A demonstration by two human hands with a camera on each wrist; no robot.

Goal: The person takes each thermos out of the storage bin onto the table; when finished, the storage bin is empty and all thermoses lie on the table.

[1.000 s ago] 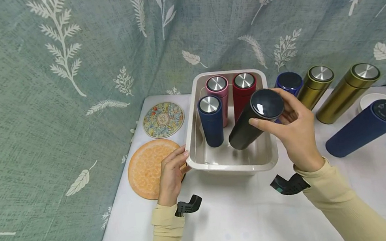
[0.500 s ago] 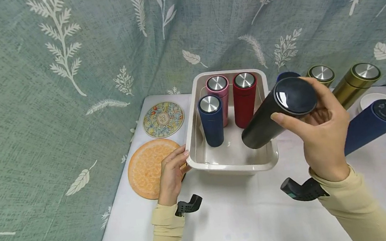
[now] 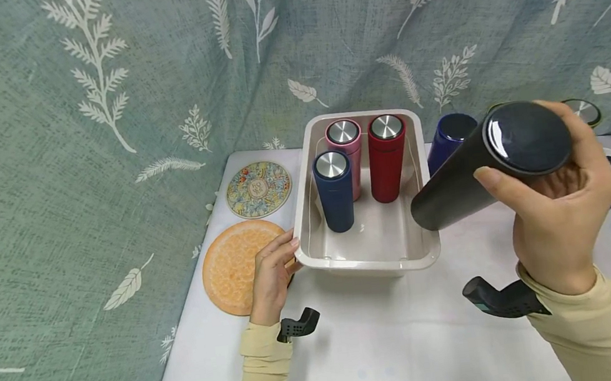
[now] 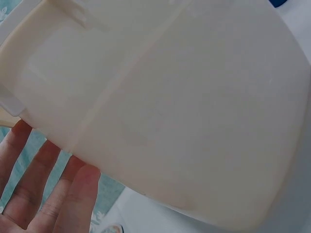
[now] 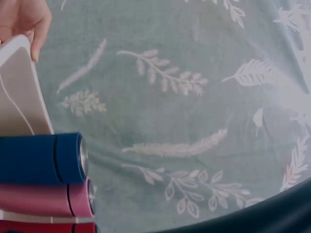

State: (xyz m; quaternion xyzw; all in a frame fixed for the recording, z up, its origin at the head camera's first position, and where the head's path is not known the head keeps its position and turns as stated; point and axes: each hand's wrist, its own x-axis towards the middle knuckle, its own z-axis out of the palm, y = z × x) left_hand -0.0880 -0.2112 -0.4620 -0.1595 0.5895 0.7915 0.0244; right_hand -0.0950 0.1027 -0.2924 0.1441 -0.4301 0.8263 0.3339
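Black bottle [image 3: 460, 182] leans in the right hand [image 3: 567, 204], whose thumb and fingers curl round its upper end; its lower end shows at the tub's [image 3: 368, 268] right edge, near the front corner. The left hand [image 3: 274, 276] grips the left edge. Inside, a navy bottle [image 3: 336, 196] stands by that edge, pink bottle [image 3: 355, 166] and red bottle [image 3: 388, 168] farther back.

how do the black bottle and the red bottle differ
The black bottle is tilted in the right hand; the red bottle stands upright in the tub. The black bottle's top is dark and glossy; the red bottle's is silver. Both are long cylinders.
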